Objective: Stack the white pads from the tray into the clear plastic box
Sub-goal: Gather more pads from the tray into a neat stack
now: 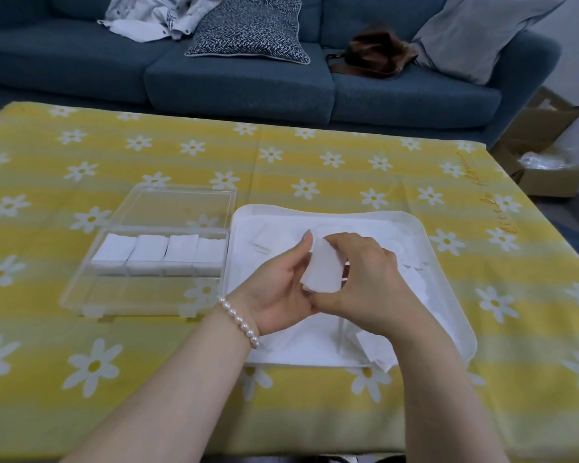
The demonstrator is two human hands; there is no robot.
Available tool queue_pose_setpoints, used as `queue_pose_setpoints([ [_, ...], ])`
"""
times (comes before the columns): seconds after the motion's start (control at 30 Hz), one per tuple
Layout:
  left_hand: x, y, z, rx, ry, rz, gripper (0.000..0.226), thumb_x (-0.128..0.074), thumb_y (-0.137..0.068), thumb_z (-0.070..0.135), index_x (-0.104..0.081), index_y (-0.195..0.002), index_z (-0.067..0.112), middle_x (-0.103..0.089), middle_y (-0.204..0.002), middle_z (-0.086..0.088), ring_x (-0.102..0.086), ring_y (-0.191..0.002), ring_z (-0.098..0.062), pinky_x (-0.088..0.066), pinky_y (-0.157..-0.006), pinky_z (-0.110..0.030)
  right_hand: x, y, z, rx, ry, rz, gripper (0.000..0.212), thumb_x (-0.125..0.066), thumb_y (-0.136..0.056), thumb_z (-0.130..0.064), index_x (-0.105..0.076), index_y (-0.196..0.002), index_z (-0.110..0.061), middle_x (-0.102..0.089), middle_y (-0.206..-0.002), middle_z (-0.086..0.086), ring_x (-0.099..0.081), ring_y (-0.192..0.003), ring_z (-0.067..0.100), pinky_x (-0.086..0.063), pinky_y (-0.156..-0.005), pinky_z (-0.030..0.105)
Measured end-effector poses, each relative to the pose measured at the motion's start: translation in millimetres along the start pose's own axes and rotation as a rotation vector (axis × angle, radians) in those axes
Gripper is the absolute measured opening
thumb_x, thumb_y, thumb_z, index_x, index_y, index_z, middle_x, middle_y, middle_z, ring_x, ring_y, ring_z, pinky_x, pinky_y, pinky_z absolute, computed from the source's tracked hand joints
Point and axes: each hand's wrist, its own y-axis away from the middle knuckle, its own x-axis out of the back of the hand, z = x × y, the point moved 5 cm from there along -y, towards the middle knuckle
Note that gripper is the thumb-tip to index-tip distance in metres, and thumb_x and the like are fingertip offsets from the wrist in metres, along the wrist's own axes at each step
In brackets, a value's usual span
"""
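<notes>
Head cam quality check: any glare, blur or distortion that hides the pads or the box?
Head view: dim, even light, soft shadows, no hard glare. White pads blend into the white tray, so their edges wash out. The clear box shows only faint edges against the cloth. Wide-angle bend curves the table edge, and the corners look soft. Both hands, left and right, are sharp enough.

A yellow daisy-print cloth (315,162) covers the surface, and beyond it a blue sofa (241,85) carries a patterned cushion (251,26), a grey cushion (475,31), a brown bag (371,55) and crumpled light clothing (154,15), with cardboard boxes (545,145) on the floor at right.
</notes>
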Motion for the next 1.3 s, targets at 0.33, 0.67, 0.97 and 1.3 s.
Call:
queue_pose_setpoints([
  [0.33,3.8,1.3,-3.6,0.028,0.039,0.065,0.046,-0.037,-0.093,0.047,-0.061,-0.116,0.016,-0.069,-0.096,-0.004,-0.068,-0.083,-0.017,-0.055,-0.066,-0.028,-6.8,-1.8,0.0,-0.003,0.052,-0.021,0.08,-0.074,-0.06,-0.051,-0.045,-0.131,-0.033,-0.049,-0.121,-0.013,-0.04,-0.117,0.011,-0.024,-0.102,0.033],
  [0.67,1.9,0.2,-4.5,0.044,0.042,0.012,0.074,-0.019,-0.091,0.066,-0.073,-0.101,0.016,-0.069,-0.091,-0.006,-0.068,-0.078,-0.019,-0.055,-0.065,-0.029,-6.8,-1.3,3.7,-0.017,0.029,-0.021,0.069,-0.075,-0.062,-0.049,-0.048,-0.124,-0.035,-0.049,-0.115,-0.012,-0.04,-0.113,0.013,-0.026,-0.099,0.034],
  [0.97,5.1,0.9,2.3,-0.037,0.146,0.063,0.062,-0.026,-0.093,0.06,-0.056,-0.12,0.013,-0.066,-0.101,-0.008,-0.065,-0.092,-0.022,-0.053,-0.078,-0.038,1.7,2.6,1.1,-0.097,-0.328,0.05,0.09,-0.072,-0.061,-0.059,-0.032,-0.139,-0.04,-0.034,-0.134,-0.016,-0.033,-0.125,0.006,-0.03,-0.108,0.044],
  [1.3,11.8,2.6,13.4,-0.311,0.496,0.055,0.048,-0.033,-0.093,0.057,-0.052,-0.12,0.022,-0.066,-0.109,-0.016,-0.063,-0.098,-0.034,-0.049,-0.087,-0.043,-11.7,4.4,-28.6,-0.172,-0.13,0.303,0.049,-0.066,-0.067,-0.053,-0.039,-0.098,-0.027,-0.054,-0.09,-0.009,-0.051,-0.092,0.021,-0.044,-0.077,0.039],
])
